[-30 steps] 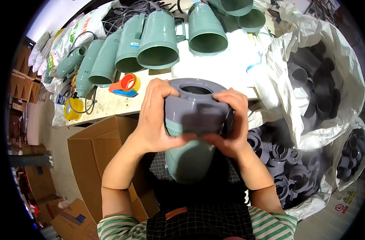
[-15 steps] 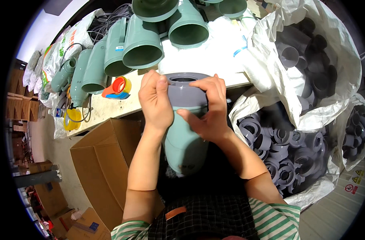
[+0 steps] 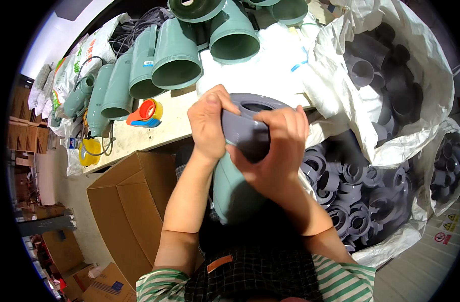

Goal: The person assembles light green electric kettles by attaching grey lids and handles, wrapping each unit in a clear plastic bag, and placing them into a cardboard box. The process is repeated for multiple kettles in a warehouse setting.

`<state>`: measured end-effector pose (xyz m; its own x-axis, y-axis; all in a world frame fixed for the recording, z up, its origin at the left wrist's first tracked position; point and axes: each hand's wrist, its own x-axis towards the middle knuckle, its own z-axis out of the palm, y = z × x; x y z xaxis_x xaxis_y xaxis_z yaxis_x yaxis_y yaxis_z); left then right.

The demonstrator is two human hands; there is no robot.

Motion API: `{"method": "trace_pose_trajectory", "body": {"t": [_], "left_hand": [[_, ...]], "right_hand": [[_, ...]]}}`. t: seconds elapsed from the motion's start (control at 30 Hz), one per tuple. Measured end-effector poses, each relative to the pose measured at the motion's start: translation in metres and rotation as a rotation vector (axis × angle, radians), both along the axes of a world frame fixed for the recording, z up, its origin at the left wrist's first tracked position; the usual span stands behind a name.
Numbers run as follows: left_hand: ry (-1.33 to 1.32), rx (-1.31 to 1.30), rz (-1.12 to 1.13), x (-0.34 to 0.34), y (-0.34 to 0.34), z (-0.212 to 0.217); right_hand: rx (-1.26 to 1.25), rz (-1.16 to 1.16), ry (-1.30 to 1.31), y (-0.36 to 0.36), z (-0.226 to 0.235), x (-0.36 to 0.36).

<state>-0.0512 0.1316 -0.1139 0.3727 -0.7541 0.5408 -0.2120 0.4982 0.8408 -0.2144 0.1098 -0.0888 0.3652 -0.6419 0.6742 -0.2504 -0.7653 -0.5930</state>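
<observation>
Grey collar (image 3: 242, 134) between hands (image 3: 206, 127) (image 3: 279, 155), table edge (image 3: 134, 147) beyond

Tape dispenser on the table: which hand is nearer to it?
Left. The left hand is to the right of the tape dispenser; the right hand is farther right.

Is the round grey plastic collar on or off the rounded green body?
On: the round grey plastic collar covers the top of the rounded green body; whether fully seated, I cannot tell.
</observation>
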Motion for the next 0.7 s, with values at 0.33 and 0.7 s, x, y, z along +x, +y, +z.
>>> {"method": "trace_pose_trajectory", "body": {"t": [0.33, 0.7], "left_hand": [[0.176, 0.830, 0.005, 0.027, 0.144, -0.162], [-0.690, 1.006, 0.073, 0.075, -0.161, -0.105]], "right_hand": [[0.838, 0.924, -1.190, -0.080, -0.093, -0.112], [1.397, 1.240, -1.248, -0.150, -0.133, -0.082]]}}
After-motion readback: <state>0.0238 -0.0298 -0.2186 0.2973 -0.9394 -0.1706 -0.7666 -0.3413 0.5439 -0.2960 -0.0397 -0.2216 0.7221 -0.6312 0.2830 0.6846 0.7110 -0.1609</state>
